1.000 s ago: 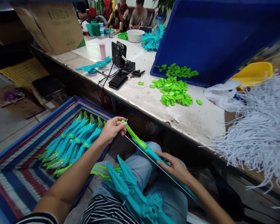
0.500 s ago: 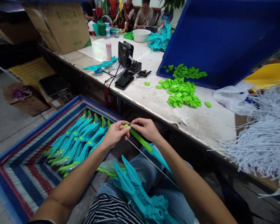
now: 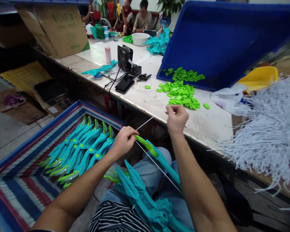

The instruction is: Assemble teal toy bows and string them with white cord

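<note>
- The left hand (image 3: 125,140) has its grip closed around the green tip of a toy bow (image 3: 168,167), thumb and forefinger pressed together there.
- The right hand (image 3: 177,120) is raised to the right, its fingers curled in with little room between the tips; whether its grip pinches anything I cannot tell.
- A white string (image 3: 157,162) runs from the left hand down along the bow; a short white end (image 3: 146,122) sticks up from that hand, stopping short of the right hand.
- The near edge of the worktop (image 3: 215,124) passes just beyond the left hand; the right hand lies across that edge in view, near a heap of green pieces (image 3: 180,93).
- Bare worktop stretches left and right of the heap, while a striped crate (image 3: 21,170) bounds the left side.
- The bow slants over the person's knees, turquoise with a curved green end, its near part hidden behind the right forearm.
</note>
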Tool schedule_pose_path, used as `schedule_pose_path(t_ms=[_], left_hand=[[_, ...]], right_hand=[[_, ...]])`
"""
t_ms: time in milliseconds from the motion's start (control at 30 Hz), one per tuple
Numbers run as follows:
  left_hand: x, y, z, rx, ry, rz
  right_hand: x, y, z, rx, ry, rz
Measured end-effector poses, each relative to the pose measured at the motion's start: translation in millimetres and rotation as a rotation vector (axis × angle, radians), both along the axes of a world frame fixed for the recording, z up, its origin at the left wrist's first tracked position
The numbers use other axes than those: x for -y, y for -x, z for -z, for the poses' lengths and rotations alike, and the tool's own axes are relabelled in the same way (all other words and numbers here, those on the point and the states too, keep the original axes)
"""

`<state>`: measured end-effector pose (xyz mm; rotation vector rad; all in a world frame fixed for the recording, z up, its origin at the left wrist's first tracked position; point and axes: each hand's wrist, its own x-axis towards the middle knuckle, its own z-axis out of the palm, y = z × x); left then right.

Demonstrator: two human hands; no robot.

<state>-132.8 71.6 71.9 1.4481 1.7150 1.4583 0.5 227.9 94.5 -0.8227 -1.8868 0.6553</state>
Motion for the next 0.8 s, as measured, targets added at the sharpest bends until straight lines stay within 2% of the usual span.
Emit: schedule_pose_path(t_ms=[67,133,200,233,333,400,467,600,700,800], left_hand=[[-9,2,-3.8,0.274,0.064,0.024],[-16,5,-7.8,0.559,0.129,0.041],[-18,9,-11.9,0.673,0.162,-0.008],[-16,10,-14.0,0.632,0.158,-0.064],[-5,11,-20.3,0.298,0.088,-0.226],[3,8,-22.8,0.184,0.037,-0.253],[7,5,-23.3,0.296,0.039,-0.229],[7,6,-23.9,0.608,0.151,-0.134],[7,15,-27.5,0.667,0.24,-0.018],[8,20,-29.6,0.708,0.303,0.037]], right_hand=[[38,6,1,-0.047,-0.039,-0.023],[78,16,10,-0.097,-0.071,-0.131],[106,24,22,-0.13,-0.057,-0.176],[114,27,27,-0.141,-0.037,-0.172],[118,32,36,-0.154,0.033,-0.151],[115,33,35,-0.164,0.079,-0.144],[114,34,33,-0.191,0.111,-0.125],[115,38,30,-0.245,0.105,-0.062],[115,41,32,-0.253,0.094,-0.07],[115,42,34,-0.238,0.11,-0.153]])
